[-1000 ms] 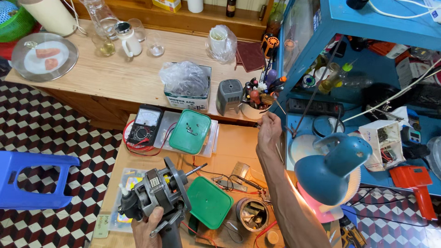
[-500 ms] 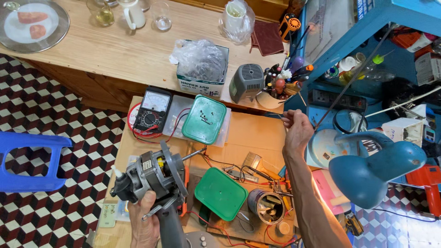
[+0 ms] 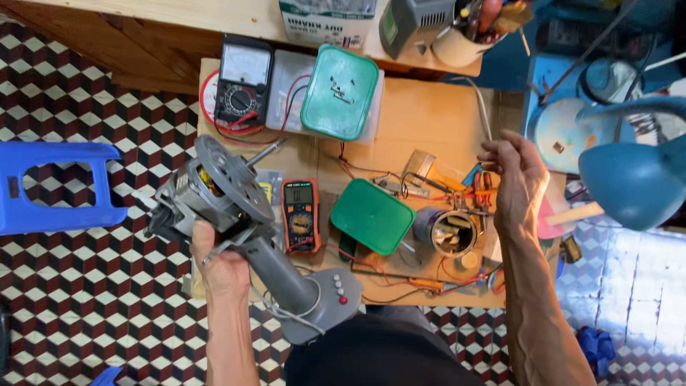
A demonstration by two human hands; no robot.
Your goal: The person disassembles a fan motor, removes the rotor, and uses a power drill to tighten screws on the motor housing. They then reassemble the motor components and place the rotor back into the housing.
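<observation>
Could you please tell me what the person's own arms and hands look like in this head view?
Both forearms are bare, with no sleeves reaching them. The left hand and right hand show no gloves, watch or rings. The arms look lean and sinewy, with raised veins.

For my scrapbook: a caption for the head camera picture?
Left hand grips a grey fan motor; right hand hovers over cluttered workbench.

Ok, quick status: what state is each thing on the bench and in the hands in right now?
Fan motor: casing off, windings bare, held up over the bench edge by the left hand.
Right hand: empty, fingers loosely curled, above the bench.
Orange meter: flat, face up.
Black meter: flat, leads attached.
Upper green lid: lying on a clear box.
Lower green lid: loose on the bench.
Can: open.
Blue lamp: tilted down.
</observation>
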